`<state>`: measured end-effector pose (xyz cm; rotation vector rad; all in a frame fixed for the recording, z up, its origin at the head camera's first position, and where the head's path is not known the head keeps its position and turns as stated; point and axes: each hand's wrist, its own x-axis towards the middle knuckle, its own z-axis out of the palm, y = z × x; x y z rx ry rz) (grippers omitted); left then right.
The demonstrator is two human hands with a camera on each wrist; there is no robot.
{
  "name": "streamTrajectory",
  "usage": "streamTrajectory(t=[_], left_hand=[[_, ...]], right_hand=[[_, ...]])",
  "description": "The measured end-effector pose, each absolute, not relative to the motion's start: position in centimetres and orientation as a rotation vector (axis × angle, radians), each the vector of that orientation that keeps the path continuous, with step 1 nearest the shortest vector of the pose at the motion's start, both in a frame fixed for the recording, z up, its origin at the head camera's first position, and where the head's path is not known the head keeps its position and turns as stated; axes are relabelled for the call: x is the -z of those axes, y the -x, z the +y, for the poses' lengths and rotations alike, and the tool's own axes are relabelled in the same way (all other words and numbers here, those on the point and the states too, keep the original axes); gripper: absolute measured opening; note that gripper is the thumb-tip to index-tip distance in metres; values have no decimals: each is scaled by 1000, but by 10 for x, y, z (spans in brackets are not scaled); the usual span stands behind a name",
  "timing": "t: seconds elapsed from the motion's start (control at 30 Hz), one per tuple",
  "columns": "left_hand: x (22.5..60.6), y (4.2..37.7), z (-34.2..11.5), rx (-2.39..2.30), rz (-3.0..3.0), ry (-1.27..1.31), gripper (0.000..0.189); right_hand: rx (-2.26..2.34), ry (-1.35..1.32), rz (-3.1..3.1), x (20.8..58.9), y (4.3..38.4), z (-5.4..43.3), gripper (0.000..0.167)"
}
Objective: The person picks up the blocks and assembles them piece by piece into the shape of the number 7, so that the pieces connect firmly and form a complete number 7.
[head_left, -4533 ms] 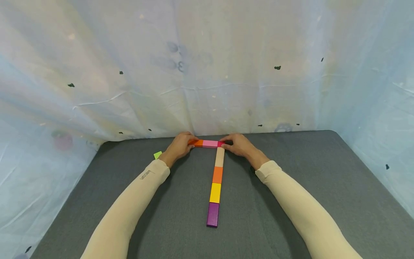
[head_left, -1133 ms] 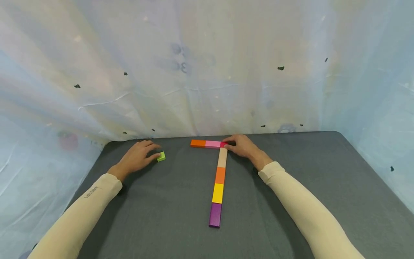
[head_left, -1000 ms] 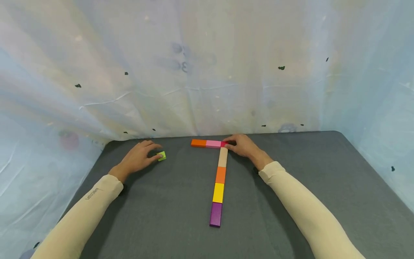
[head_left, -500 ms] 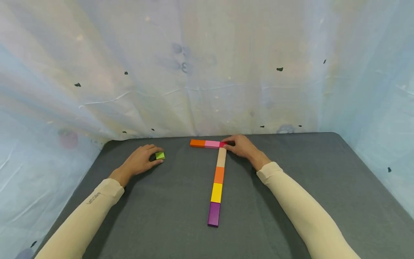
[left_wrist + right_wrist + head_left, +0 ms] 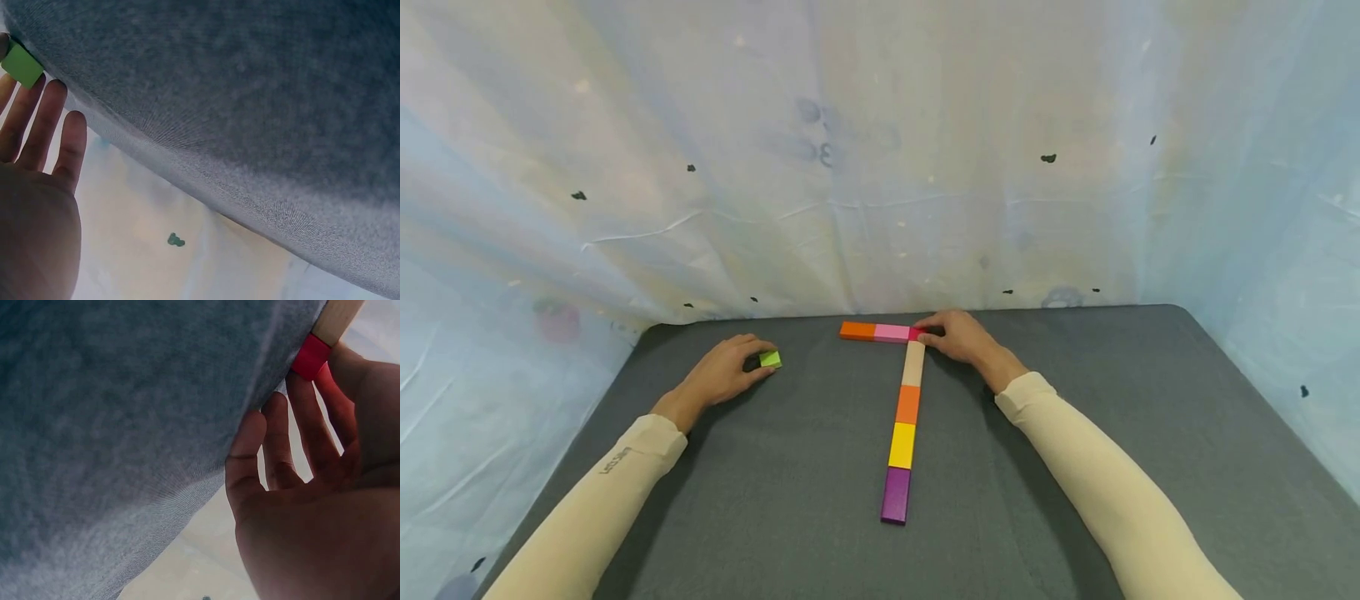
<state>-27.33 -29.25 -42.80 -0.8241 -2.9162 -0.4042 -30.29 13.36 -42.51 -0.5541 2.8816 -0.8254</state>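
At the left, my left hand point(image 5: 718, 372) pinches a small lime-green block point(image 5: 771, 359) between thumb and fingertips; the left wrist view also has the green block point(image 5: 22, 64) there. My right hand point(image 5: 964, 340) holds a red block point(image 5: 916, 334) at the corner where two rows meet; its fingers partly cover it. Leftward from the red block lie a pink block point(image 5: 892, 333) and an orange block point(image 5: 857, 331), end to end. Toward me runs a line of a bare-wood block point(image 5: 913, 364), a second orange block point(image 5: 907, 405), a yellow block point(image 5: 902, 446) and a purple block point(image 5: 895, 496).
All the blocks lie on a dark grey cloth-covered table point(image 5: 1052, 467). Beyond its far edge hangs a pale, patterned plastic sheet point(image 5: 880, 208), which also encloses the left and right sides.
Since the oldest frame, my left hand has left the orange block and moved left to the green block. Its thumb and fingers have closed about that block. My right hand stays at the red block.
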Motion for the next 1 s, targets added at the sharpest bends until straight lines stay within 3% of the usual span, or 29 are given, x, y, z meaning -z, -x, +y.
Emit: streamTrajectory(t=[1.0], left_hand=[[424, 278, -269, 520, -2873, 859, 40]], right_hand=[[833, 569, 2872, 424, 297, 135, 36]])
